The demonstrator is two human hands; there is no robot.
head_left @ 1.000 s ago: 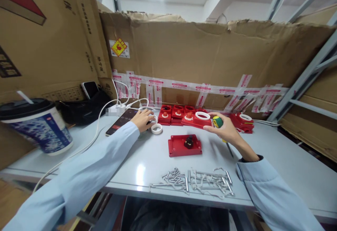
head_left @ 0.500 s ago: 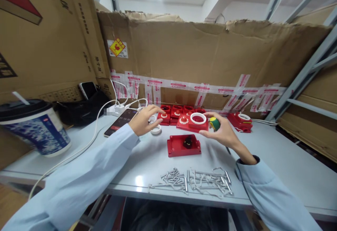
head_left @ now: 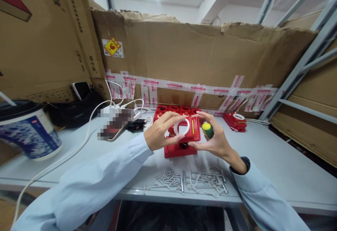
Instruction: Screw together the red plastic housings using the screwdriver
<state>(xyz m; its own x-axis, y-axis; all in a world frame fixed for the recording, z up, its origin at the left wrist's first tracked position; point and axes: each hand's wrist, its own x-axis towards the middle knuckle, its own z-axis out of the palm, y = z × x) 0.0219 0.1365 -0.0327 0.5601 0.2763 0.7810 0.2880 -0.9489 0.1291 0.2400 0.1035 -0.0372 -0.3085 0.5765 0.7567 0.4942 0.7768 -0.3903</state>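
Note:
My left hand pinches a white ring between thumb and fingers, in front of a red housing cover. Whether the ring touches the cover I cannot tell. My right hand grips the cover's right side with thumb and fingertips. Tucked in that same hand is a screwdriver, its green and yellow handle showing. Below the cover, a red box base lies on the table, a dark part inside it mostly hidden.
Loose screws and metal pins lie near the table's front edge. Several red housings stand along the cardboard, another at right. Phone, power strip, white cable and paper cup are at left.
My left hand has moved right from beside the loose ring on the table to the cover and now pinches a white ring. The cover has tilted and shifted left, above the base.

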